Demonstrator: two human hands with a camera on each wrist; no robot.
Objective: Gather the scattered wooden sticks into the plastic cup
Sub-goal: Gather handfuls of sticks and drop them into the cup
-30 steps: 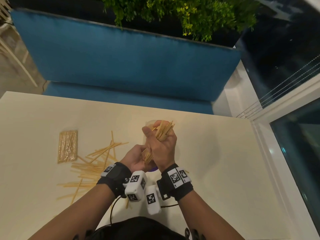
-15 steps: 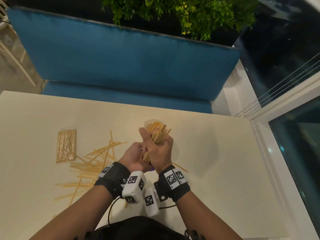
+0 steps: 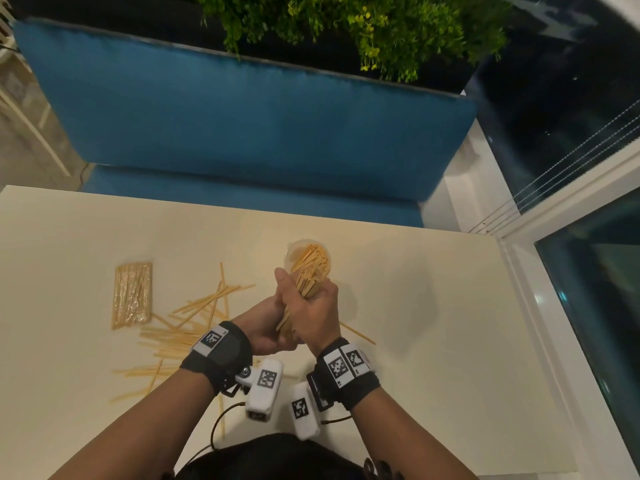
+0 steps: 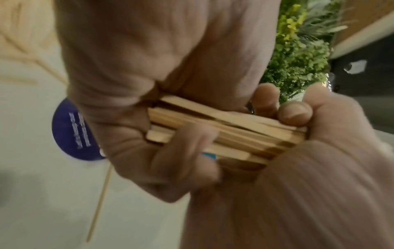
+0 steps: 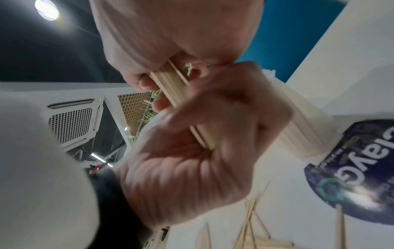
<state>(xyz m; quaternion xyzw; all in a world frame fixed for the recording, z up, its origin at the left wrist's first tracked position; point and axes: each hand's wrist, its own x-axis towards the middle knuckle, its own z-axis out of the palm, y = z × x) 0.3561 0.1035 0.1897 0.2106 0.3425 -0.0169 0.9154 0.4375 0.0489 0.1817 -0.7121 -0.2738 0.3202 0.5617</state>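
Head view: both hands (image 3: 304,317) around sticks (image 3: 310,271)

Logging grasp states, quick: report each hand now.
Left hand: fingers curled round the bundle of sticks.
Right hand: gripping the same bundle.

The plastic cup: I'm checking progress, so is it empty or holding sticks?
Holding sticks. In the head view, stick ends crowd the plastic cup's mouth above the right hand; more loose sticks lie on the table.

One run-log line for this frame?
step: loading cup | right hand: grips stick bundle | left hand: grips bundle's lower end | loose sticks: on table
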